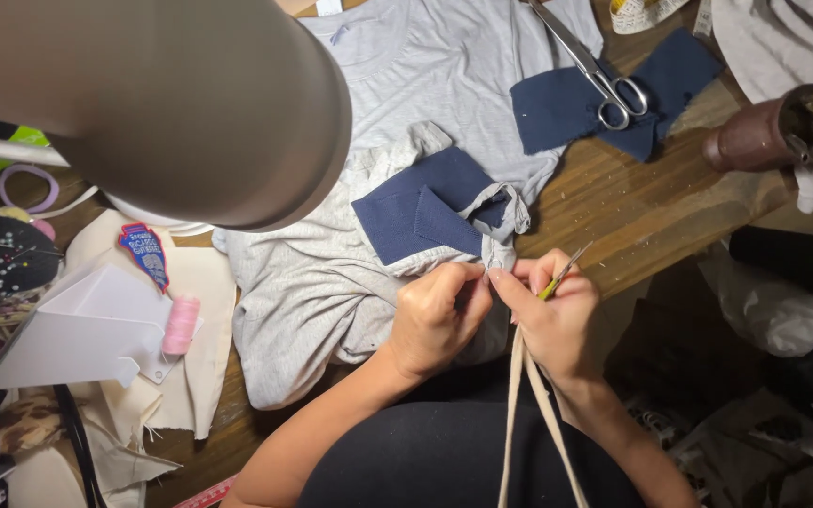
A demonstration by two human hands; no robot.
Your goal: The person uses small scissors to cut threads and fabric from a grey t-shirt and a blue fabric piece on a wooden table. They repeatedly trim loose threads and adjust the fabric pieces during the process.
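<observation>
Grey tee (425, 85) sprawls over the wooden table (632, 207), running 12 to 6 o'clock; navy patch (425, 209) sits on it dead centre; big scissors (604, 80) lie at 1 o'clock; left hand (435, 320) pinches the tee's hem just below the patch; right hand (557, 315) beside it, fingers closed around a small yellow-handled snipper (557, 277), pinching too.

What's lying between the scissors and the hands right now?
In the head view, between the scissors and the hands, left hand and right hand, lie a navy patch, grey shirt and a folded navy piece.
</observation>
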